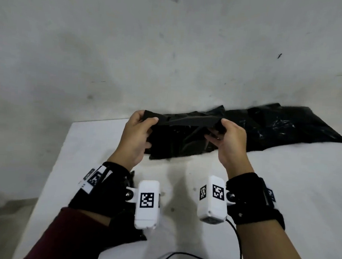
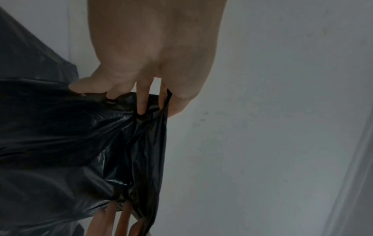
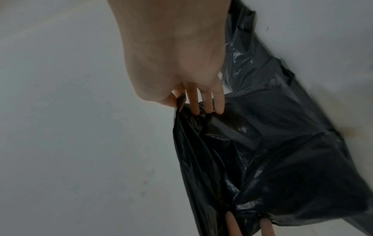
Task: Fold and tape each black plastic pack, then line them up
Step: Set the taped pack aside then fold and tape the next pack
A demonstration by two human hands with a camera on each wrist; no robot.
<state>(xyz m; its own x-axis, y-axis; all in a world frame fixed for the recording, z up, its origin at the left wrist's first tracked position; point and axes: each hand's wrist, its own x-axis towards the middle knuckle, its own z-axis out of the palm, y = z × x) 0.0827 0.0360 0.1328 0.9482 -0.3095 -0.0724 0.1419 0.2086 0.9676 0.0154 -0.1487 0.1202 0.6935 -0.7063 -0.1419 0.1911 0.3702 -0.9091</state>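
black plastic pack (image 1: 177,138) pinched at its top corners by left hand (image 1: 134,136) and right hand (image 1: 229,141), apparently just above white table (image 1: 282,197); more packs (image 1: 283,127) lie behind.

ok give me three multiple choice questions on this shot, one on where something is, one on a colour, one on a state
1. Where do the other black packs lie?
A. on the table's far right, behind the held pack
B. on the floor left of the table
C. on the person's lap

2. What colour is the table?
A. brown
B. white
C. green

3. How is the held pack held?
A. left hand only
B. lying untouched
C. gripped by both hands at its upper corners

Answers: 1 A, the heap sits beyond the right hand. 2 B, its bare top shows white. 3 C, the left hand and right hand each pinch a corner.
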